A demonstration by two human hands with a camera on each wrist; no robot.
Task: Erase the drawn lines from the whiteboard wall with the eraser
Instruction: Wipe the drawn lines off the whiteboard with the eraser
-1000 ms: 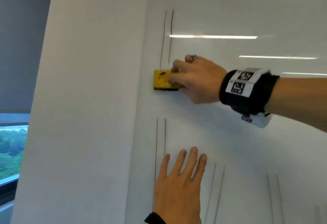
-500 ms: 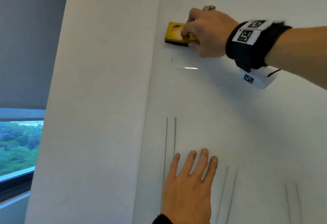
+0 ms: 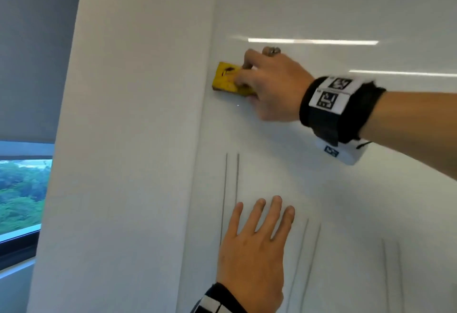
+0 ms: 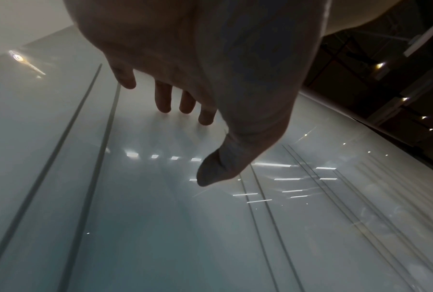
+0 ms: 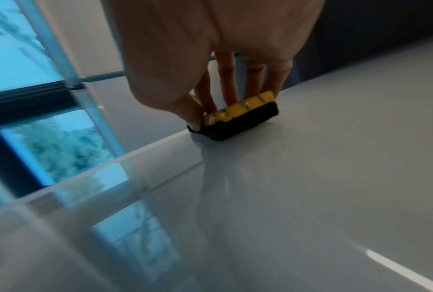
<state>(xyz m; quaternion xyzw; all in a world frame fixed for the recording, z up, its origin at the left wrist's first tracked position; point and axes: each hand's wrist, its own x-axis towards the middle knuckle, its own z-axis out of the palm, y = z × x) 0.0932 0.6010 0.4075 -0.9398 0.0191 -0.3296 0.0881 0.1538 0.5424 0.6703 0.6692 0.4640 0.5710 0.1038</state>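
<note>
The right hand (image 3: pixel 269 85) has slid the yellow eraser (image 3: pixel 228 79) back down the whiteboard wall (image 3: pixel 346 201) since half a second ago, fingers and thumb pinching it by the board's left edge. Only the right wrist view shows its black felt (image 5: pixel 237 122) flat on the board. The left hand (image 3: pixel 252 251) lies flat, fingers straight, beside drawn lines (image 3: pixel 231 189), with bare board between the hands.

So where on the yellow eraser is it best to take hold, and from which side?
Hold the eraser by the two long edges of its yellow back, coming from the room side, straight toward the whiteboard wall. The black felt must stay flat against the wall. The right hand already grips it this way, thumb opposite the fingers.
</note>
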